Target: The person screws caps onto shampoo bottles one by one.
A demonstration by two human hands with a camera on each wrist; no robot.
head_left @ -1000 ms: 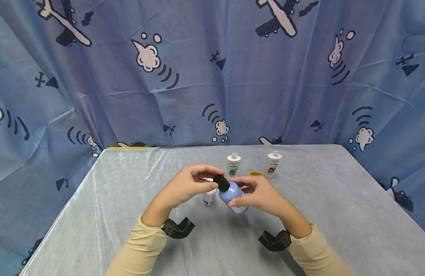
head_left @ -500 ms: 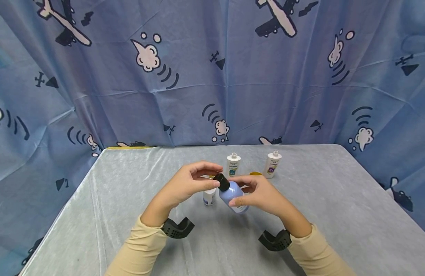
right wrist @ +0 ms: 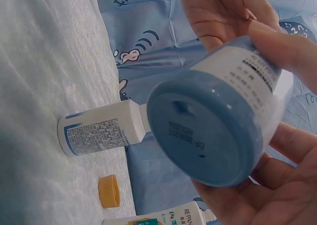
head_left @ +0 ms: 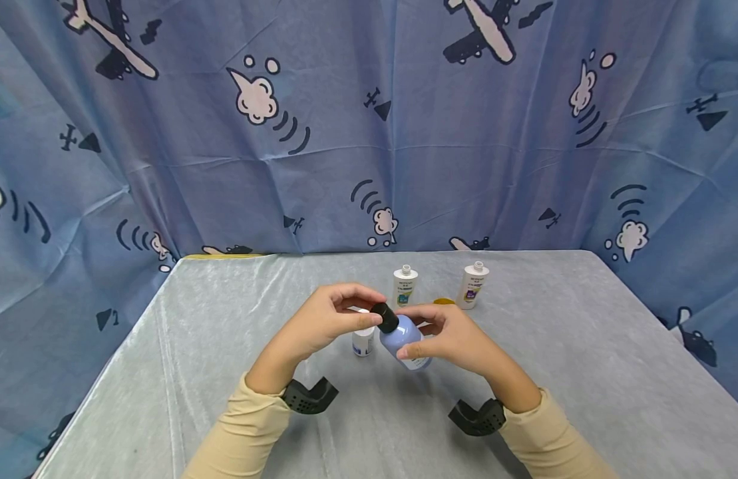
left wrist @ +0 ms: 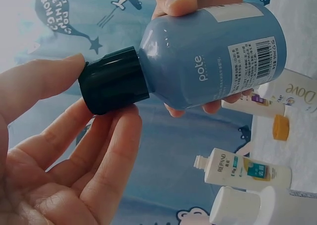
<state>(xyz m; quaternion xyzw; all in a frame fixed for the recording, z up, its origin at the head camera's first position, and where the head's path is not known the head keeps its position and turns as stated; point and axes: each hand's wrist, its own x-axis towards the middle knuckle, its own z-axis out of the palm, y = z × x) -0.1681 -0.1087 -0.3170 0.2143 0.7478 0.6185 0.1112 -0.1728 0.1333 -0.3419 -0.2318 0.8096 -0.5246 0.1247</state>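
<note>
A blue bottle [head_left: 397, 334] with a black screw cap [head_left: 384, 318] is held tilted above the table, its cap end up and to the left. My left hand [head_left: 327, 319] pinches the cap between thumb and fingertips. My right hand [head_left: 455, 338] grips the bottle body [left wrist: 198, 61], thumb on one side and fingers on the other. In the left wrist view the cap [left wrist: 114, 80] sits at the bottle's neck. The right wrist view shows the bottle's round base [right wrist: 203, 128] facing the camera. Behind my hands stands a small white bottle [head_left: 363, 342], its top partly hidden.
Two white capless bottles stand farther back, one in the middle [head_left: 404, 286] and one to the right [head_left: 474, 286]. An orange-yellow cap [right wrist: 109, 190] lies on the grey cloth-covered table [head_left: 225, 372]. A white Dove container [left wrist: 297, 91] shows in the left wrist view. A patterned blue curtain [head_left: 369, 133] hangs behind.
My left thumb and fingers have shifted slightly around the black cap. The blue bottle and my right hand stay almost in place.
</note>
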